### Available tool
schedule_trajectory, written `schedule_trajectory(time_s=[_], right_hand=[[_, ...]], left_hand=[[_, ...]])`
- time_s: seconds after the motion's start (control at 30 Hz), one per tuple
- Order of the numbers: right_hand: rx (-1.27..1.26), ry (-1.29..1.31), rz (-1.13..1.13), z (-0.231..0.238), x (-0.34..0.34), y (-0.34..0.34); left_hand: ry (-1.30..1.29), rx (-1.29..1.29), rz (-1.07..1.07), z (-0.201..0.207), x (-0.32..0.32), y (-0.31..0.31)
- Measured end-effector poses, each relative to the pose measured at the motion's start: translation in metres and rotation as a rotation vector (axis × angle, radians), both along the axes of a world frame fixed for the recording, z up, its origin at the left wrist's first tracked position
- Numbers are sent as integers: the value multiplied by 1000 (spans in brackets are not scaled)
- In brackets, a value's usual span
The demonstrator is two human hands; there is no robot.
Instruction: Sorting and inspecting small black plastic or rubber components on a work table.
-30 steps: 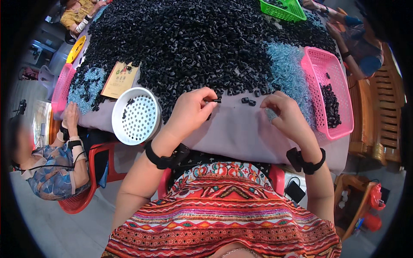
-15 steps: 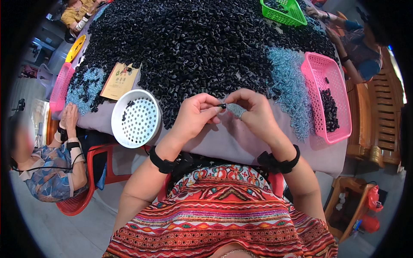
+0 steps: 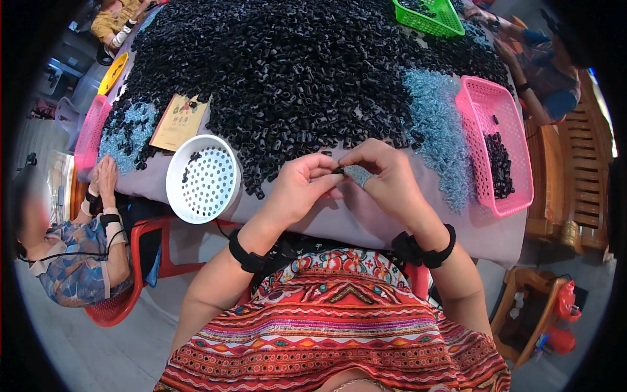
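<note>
My left hand (image 3: 299, 189) pinches a small black plastic piece (image 3: 338, 170) between thumb and fingertips, just above the near edge of the table. My right hand (image 3: 392, 175) is closed against the same spot, its index finger and thumb meeting close to the black piece. A grey wrap (image 3: 358, 174) covers the right thumb. Anything tiny within the right fingertips is too small to make out. Beyond both hands spreads a large heap of black plastic pieces (image 3: 307, 85). To the right of my right hand lies a pile of small clear bluish pieces (image 3: 434, 130).
A white perforated bowl (image 3: 212, 186) with a few black pieces stands left, beside a yellowish booklet (image 3: 181, 123). On the right, a pink basket (image 3: 465, 104) holds black pieces; a green basket (image 3: 431, 25) stands far right. A person (image 3: 85, 261) sits at left, hands together on the table.
The black piece and my left fingertips have shifted slightly downward. My right index finger has closed in on the piece. The table and its things appear slightly shifted left.
</note>
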State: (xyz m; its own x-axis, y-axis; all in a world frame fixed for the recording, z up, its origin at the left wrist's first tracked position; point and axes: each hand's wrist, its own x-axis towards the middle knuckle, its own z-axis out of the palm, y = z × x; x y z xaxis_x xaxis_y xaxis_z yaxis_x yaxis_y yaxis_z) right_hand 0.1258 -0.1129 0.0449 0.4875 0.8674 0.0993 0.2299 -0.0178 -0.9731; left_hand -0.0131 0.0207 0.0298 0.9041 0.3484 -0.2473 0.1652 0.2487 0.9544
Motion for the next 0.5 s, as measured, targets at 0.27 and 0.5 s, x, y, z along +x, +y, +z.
schedule_trajectory(time_s=[0.27,0.5], right_hand=[[-48,-184,52,-7,-16,-5],[-58,-98,52,-7,-27,-5]], left_hand=[[-19,-247,-6,-28,-14,-13],[-61,-242,91,-28,-20,-17]])
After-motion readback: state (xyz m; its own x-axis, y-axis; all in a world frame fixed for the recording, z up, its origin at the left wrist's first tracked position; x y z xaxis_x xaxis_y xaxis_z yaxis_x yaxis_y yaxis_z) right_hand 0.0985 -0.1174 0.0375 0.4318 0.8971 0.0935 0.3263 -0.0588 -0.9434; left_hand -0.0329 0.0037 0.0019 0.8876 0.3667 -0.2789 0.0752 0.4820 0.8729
